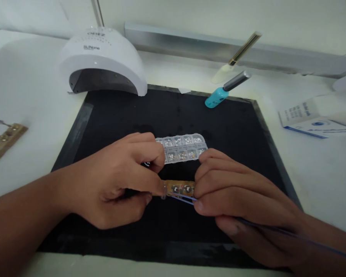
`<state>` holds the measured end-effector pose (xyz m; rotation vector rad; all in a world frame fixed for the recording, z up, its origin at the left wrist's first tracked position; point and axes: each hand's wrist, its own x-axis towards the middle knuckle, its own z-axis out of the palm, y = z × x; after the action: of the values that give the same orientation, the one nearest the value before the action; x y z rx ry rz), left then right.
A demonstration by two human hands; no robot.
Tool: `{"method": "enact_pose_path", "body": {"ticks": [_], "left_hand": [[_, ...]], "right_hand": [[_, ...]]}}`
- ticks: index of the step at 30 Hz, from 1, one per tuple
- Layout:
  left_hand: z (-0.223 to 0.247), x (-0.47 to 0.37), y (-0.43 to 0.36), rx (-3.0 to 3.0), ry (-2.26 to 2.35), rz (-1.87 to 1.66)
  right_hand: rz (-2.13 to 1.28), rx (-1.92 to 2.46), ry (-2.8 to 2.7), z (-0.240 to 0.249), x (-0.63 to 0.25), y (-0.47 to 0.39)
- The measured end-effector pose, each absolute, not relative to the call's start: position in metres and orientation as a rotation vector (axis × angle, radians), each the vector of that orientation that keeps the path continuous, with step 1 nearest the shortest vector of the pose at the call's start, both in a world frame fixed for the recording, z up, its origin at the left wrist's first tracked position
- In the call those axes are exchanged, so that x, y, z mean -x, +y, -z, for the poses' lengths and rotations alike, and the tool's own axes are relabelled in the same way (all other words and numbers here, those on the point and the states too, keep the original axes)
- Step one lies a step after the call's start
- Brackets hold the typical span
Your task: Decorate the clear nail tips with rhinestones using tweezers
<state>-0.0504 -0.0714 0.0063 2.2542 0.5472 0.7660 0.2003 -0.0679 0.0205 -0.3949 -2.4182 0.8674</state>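
Observation:
My left hand (118,179) is closed, thumb and index finger pinching the left end of a narrow wooden strip (181,188) with round metal studs. A small clear piece (163,189) shows at the fingertips; its exact kind is hard to make out. My right hand (242,196) is closed around thin blue-purple tweezers (186,199). The tweezers' two prongs point left, near the clear piece, and the right fingertips meet the strip's right end. Just beyond the hands lies a clear compartment case (180,148) of tiny rhinestones, partly hidden by my left hand.
A black mat (167,115) covers the middle of the white table. Behind it stands a white nail lamp (103,57). A turquoise polish bottle (217,97) and a pale bottle (222,73) are at the back right. Another studded wooden strip (7,142) lies left, a printed box (314,117) right.

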Motion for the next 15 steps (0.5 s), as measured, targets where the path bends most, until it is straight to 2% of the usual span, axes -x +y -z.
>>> {"method": "enact_pose_path", "body": {"ticks": [15], "left_hand": [[-0.0072, 0.0501, -0.0715, -2.259, 0.536, -0.726]], "right_hand": [[-0.891, 0.405, -2.381, -0.0193, -0.2006, -0.0695]]}}
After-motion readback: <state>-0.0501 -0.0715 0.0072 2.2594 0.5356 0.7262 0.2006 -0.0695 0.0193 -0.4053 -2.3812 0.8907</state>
